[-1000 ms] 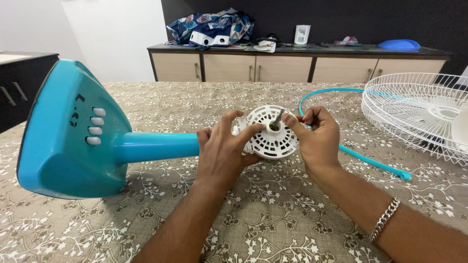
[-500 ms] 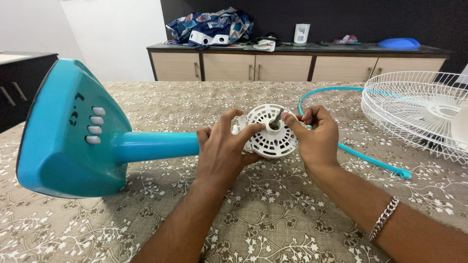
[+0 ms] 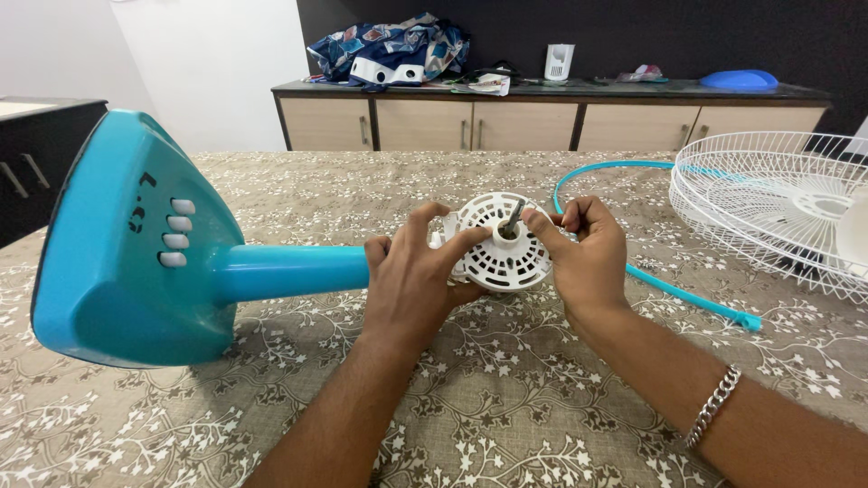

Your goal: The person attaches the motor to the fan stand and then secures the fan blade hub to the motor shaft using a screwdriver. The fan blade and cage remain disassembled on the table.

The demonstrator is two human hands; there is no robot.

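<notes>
One teal fan stand (image 3: 136,244), laid on its side on the patterned tablecloth (image 3: 506,398); four white push-buttons (image 3: 177,233) in a column on its base. One teal pole (image 3: 289,271) running from base toward centre. One white round motor housing (image 3: 503,244) at pole end, slotted face up toward camera, one grey metal shaft (image 3: 514,218) projecting from its middle.

Left hand (image 3: 411,285): wrapped over left rim of motor housing, fingers spread, thumb laid across housing face, other fingertips curled over pole side. Right hand (image 3: 588,253): against right rim of housing, fingers curled together, thumb and forefinger closed close beside shaft; actual contact with shaft not discernible. One metal chain bracelet (image 3: 712,407) on right wrist.

One teal ring (image 3: 633,226), split, lying on tablecloth just behind right hand. One white wire fan guard (image 3: 778,208) at right edge of table, well apart from hands. One sideboard (image 3: 551,117) against far wall, one bundle of patterned cloth (image 3: 393,45) on top.
</notes>
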